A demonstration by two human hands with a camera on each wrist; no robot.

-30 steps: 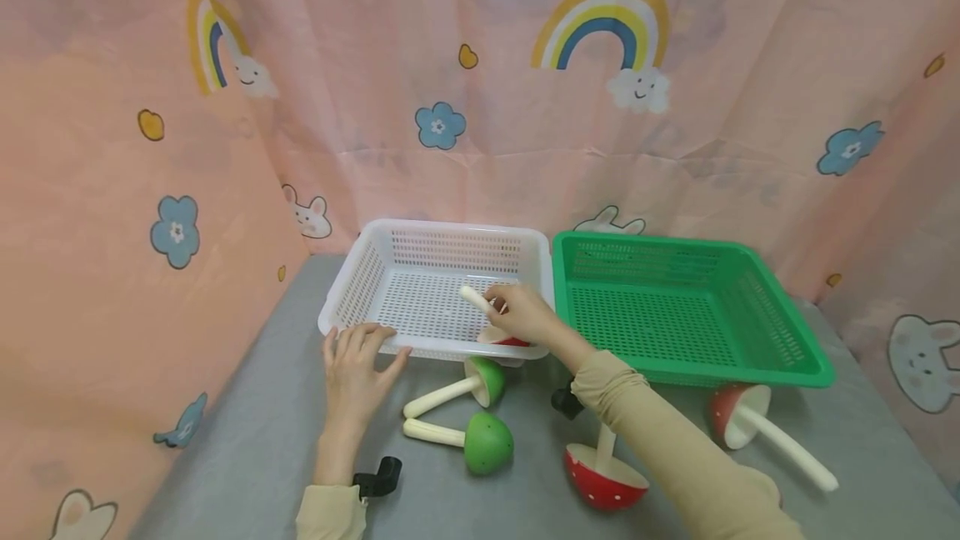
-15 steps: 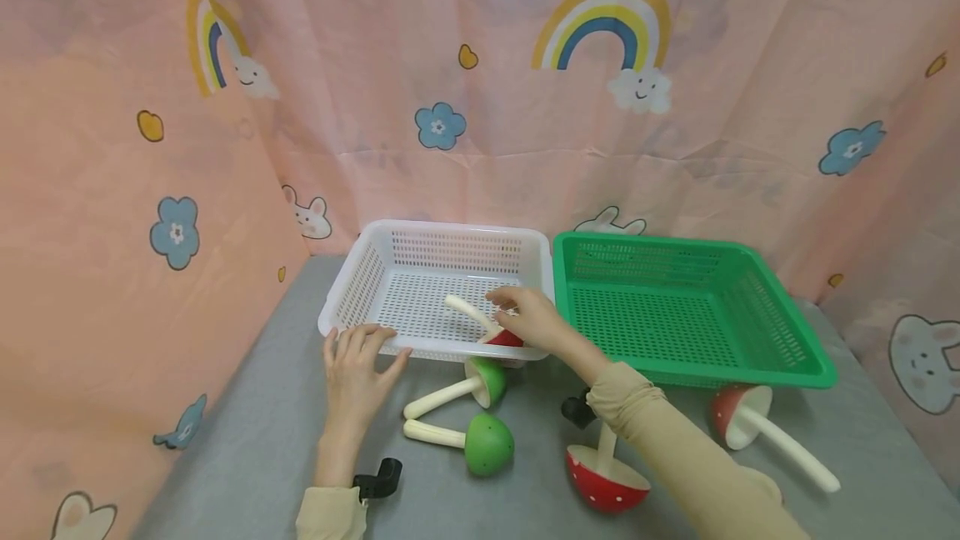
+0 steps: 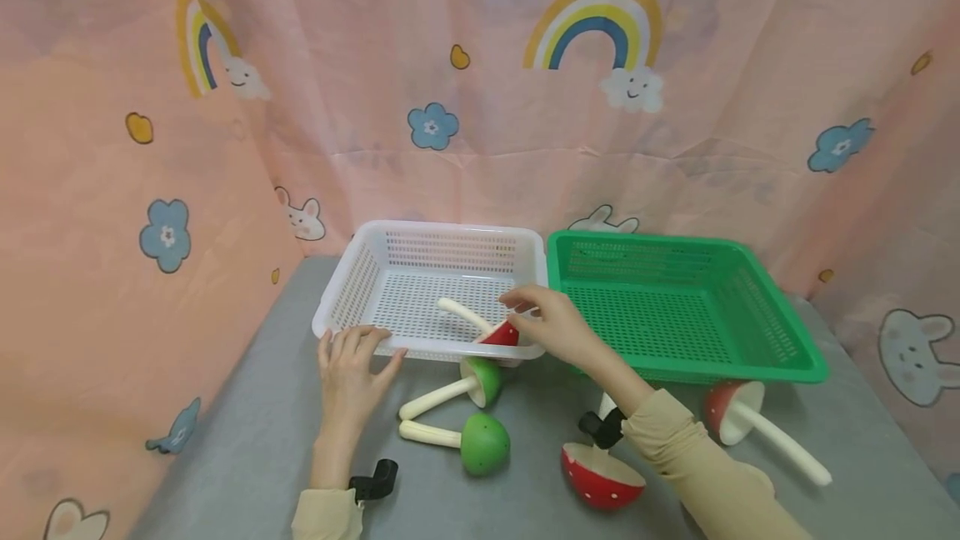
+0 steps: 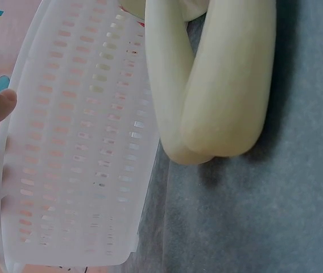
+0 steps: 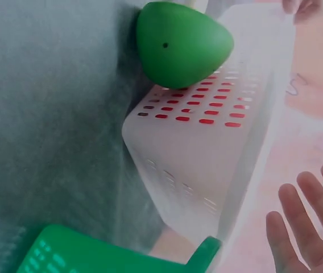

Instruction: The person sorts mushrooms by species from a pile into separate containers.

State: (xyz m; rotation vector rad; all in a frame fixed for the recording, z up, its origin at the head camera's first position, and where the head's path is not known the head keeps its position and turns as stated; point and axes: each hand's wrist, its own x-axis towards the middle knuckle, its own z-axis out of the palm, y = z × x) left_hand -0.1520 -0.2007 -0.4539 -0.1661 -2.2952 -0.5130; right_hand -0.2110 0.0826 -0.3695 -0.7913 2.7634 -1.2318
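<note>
A toy mushroom (image 3: 501, 335) with a red cap and pale stem lies inside the white basket (image 3: 429, 347), near its front right corner. My right hand (image 3: 555, 325) hovers over that basket's right rim with nothing in it; its fingers look spread in the right wrist view. My left hand (image 3: 352, 377) grips the basket's front rim, the thumb in front and the fingers over the edge. Between my arms lie two green-capped mushrooms, one (image 3: 483, 382) against the basket front and another (image 3: 483, 443) nearer me.
An upturned red spotted mushroom (image 3: 602, 482) lies by my right forearm. Another red mushroom (image 3: 780, 440) lies farther right, below the green basket (image 3: 795, 369). A pale round edge shows beside the right sleeve. A patterned pink curtain (image 3: 495, 182) hangs behind both baskets.
My right hand has let go of the red mushroom's stem and drawn back right to the rim. The mushroom has settled in the white basket. The left hand stays on the rim.
</note>
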